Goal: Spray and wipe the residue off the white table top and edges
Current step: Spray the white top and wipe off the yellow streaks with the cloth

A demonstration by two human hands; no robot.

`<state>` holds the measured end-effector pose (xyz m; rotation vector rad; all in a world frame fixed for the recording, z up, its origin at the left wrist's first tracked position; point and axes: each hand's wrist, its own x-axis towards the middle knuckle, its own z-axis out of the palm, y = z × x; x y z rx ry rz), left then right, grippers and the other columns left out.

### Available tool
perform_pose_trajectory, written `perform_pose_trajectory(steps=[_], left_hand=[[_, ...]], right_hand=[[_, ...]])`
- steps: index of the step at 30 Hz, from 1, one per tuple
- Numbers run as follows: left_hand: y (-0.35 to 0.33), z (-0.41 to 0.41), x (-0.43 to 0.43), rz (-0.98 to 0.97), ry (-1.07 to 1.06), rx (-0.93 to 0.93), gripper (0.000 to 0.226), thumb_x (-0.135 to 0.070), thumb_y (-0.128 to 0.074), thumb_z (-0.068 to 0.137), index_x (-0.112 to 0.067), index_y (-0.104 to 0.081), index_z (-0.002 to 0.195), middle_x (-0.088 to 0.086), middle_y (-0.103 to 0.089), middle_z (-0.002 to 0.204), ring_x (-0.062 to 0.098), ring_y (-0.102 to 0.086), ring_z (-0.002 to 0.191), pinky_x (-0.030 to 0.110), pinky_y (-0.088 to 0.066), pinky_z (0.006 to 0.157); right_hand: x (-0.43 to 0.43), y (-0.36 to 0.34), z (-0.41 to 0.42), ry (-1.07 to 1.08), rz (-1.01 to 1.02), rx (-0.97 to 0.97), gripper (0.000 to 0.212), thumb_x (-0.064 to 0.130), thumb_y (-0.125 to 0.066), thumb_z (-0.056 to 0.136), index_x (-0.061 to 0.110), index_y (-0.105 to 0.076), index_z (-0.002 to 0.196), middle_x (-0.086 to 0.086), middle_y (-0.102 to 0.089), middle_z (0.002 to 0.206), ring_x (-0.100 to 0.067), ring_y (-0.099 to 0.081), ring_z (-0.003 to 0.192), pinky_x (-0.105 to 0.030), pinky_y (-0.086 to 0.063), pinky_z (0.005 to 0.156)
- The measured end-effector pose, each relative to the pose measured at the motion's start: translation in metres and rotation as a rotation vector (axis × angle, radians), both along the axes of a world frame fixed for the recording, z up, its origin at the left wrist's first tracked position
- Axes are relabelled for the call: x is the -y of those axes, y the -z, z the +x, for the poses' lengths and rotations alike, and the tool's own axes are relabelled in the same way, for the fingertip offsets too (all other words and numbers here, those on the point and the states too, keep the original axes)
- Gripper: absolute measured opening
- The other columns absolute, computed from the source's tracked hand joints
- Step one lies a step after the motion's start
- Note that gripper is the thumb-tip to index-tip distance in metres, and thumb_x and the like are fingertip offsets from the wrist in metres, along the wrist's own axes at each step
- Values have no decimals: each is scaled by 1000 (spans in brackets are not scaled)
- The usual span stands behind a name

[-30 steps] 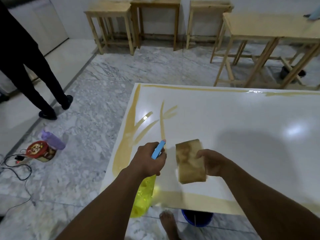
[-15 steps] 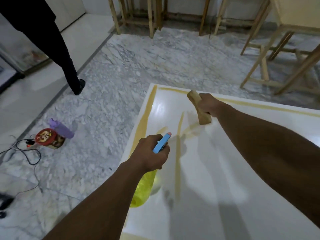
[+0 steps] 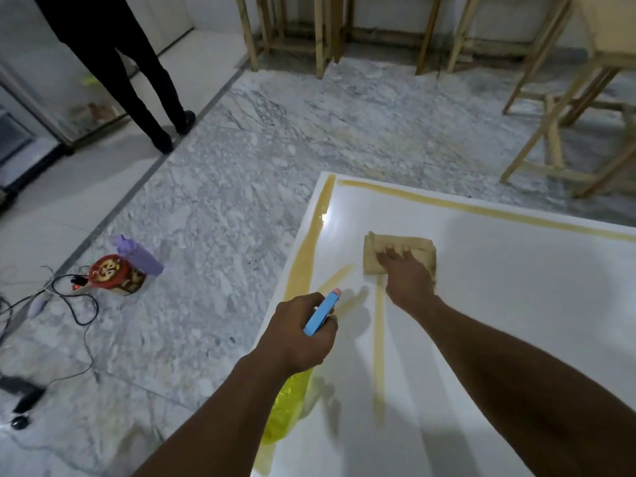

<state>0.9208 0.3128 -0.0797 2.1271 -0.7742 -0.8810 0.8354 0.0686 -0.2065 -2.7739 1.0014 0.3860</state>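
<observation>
View from a head camera looking down at a glossy white tabletop (image 3: pixel 499 287) whose near-left corner region fills the lower right of the scene. The left hand (image 3: pixel 299 333) is held over the tabletop's left edge, its grip clamped around the neck of a spray bottle (image 3: pixel 321 313); the bottle's blue head points away toward the far corner, and its translucent yellow body hangs below the wrist. The right hand (image 3: pixel 407 277) reaches further out, its grip apart, fingers spread flat and pressing down on a folded tan cloth (image 3: pixel 399 247) that lies on the tabletop near the far-left corner. Yellowish-brown residue (image 3: pixel 303 270) runs in a broad band along the left edge, and a thinner line follows the far edge. A narrow straight streak (image 3: pixel 379 356) runs from just below the cloth toward the viewer, and a short slanted streak lies between the cloth and the left band. Beyond the tabletop is a grey-veined marble floor (image 3: pixel 241 201). On it at left stand a round red tin (image 3: pixel 113 275) and a purple bottle (image 3: pixel 137 258) touching it, with black cables (image 3: pixel 69 304) trailing beside them. At upper left are the legs of a person in black trousers (image 3: pixel 137 80). Bare wooden tables (image 3: pixel 285 29) line the far wall and right side.
</observation>
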Motion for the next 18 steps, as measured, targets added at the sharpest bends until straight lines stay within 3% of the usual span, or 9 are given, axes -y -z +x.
perform_pose_trajectory(steps=[3, 7, 9, 10, 12, 13, 14, 16, 18], left_hand=[[-8, -3, -13, -18, 8, 21, 14, -16, -63, 96, -3, -66, 100, 21, -66, 77, 43, -68, 62, 53, -63, 59], [-23, -22, -43, -42, 56, 30, 13, -17, -62, 96, -4, -65, 98, 8, -60, 70, 29, -64, 57, 50, -65, 59], [-27, -32, -58, -59, 69, 38, 13, -17, -63, 96, -5, -66, 97, 6, -60, 71, 28, -64, 59, 46, -66, 59], [-32, -41, -71, -67, 84, 36, 12, -18, -63, 96, -6, -66, 97, 6, -60, 71, 27, -65, 59, 44, -66, 58], [-36, -53, -92, -77, 94, 25, 11, -19, -64, 96, -8, -66, 96, 5, -60, 72, 25, -65, 58, 39, -66, 56], [-38, -60, -103, -78, 96, 20, 10, -20, -64, 96, -10, -67, 97, 5, -60, 73, 23, -65, 57, 37, -66, 56], [-40, -66, -113, -81, 97, 14, 10, -20, -64, 97, -11, -67, 98, 4, -60, 74, 22, -65, 56, 36, -65, 56], [-44, -74, -130, -79, 100, 3, 9, -20, -63, 97, -12, -67, 98, 5, -61, 76, 22, -67, 54, 33, -64, 55], [-48, -77, -142, -84, 104, 5, 8, -21, -63, 97, -14, -67, 98, 5, -61, 78, 22, -68, 53, 33, -64, 55]], right_hand=[[-51, -6, -27, 10, 13, 21, 61, 9, -39, 99, 28, -24, 156, 2, -22, 165, -34, -21, 151, -47, -44, 104], [-140, -17, -74, 23, 29, 11, 66, 4, -42, 96, 27, -28, 156, 3, -23, 164, -33, -23, 150, -39, -44, 103], [-183, -14, -96, 1, 7, 104, 73, 2, -72, 75, 23, -54, 142, 0, -49, 151, -39, -48, 135, -40, -55, 88], [-209, -15, -111, -19, -33, 121, 78, 2, -88, 52, 23, -69, 125, 0, -64, 134, -38, -64, 118, -39, -60, 73], [-248, -13, -135, 5, -31, 117, 81, 0, -94, 24, 24, -80, 100, 3, -76, 110, -34, -74, 93, -36, -60, 55], [-263, -18, -143, -9, -23, 124, 76, 0, -95, 31, 26, -80, 101, 4, -75, 112, -34, -74, 96, -38, -61, 59], [-274, -25, -150, -16, 16, 140, 66, 1, -90, 50, 26, -77, 110, 4, -71, 123, -34, -69, 109, -42, -62, 73], [-282, -29, -162, 18, 162, 179, 47, 9, -59, 85, 27, -67, 127, 2, -60, 139, -30, -55, 130, -43, -47, 104], [-270, -45, -169, 184, 394, 315, 40, 14, -50, 86, 24, -72, 118, -1, -68, 127, -22, -62, 118, -32, -47, 101]])
